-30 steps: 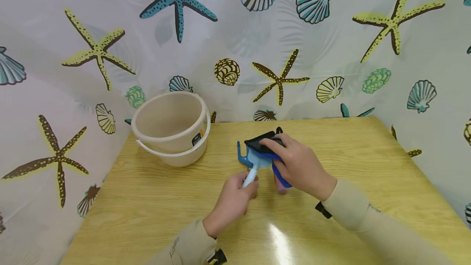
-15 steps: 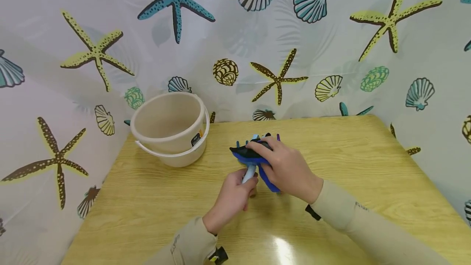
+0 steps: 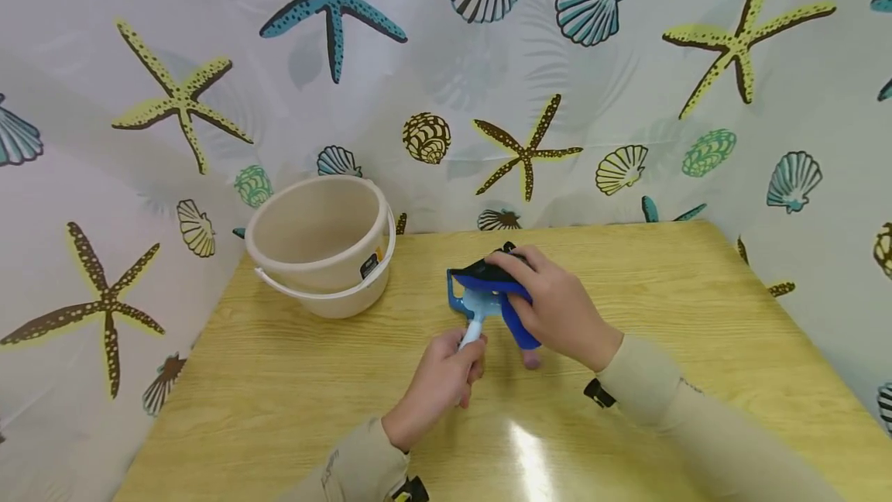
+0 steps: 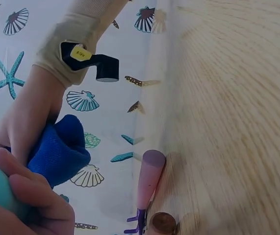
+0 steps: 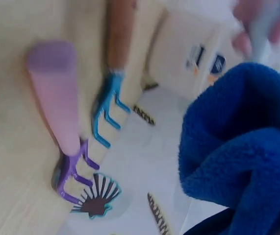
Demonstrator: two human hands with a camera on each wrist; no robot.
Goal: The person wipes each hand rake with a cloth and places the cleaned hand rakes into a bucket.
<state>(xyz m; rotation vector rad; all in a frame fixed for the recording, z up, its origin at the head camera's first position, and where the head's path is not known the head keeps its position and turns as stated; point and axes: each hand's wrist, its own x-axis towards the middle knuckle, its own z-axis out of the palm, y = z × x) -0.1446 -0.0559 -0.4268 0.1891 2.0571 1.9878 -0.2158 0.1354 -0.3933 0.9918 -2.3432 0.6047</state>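
Observation:
My left hand [image 3: 439,378] grips the pale handle of a light blue hand trowel [image 3: 481,304], its blade pointing away from me above the table. In the left wrist view, the rounded teal handle end [image 4: 0,188] shows inside the curled fingers. My right hand [image 3: 560,308] holds a folded cloth [image 3: 491,277], black on one side and blue on the other, against the trowel's blade. The cloth hides the blade's far part. In the right wrist view, the fluffy blue side [image 5: 228,161] fills the right, hiding the right hand's fingers.
Behind the trowel lie a blue-tined hand rake [image 3: 456,302] with a brown handle and a purple-tined hand rake [image 5: 56,103] with a pink handle. A cream bucket [image 3: 327,281] with a white bail stands at the back left. A patterned curtain [image 3: 446,60] rises behind the wooden table [image 3: 662,277].
The cloth slid left and toward me over the trowel's blade, then back away and right, uncovering its near part. The left hand has stayed nearly still, gripping the handle.

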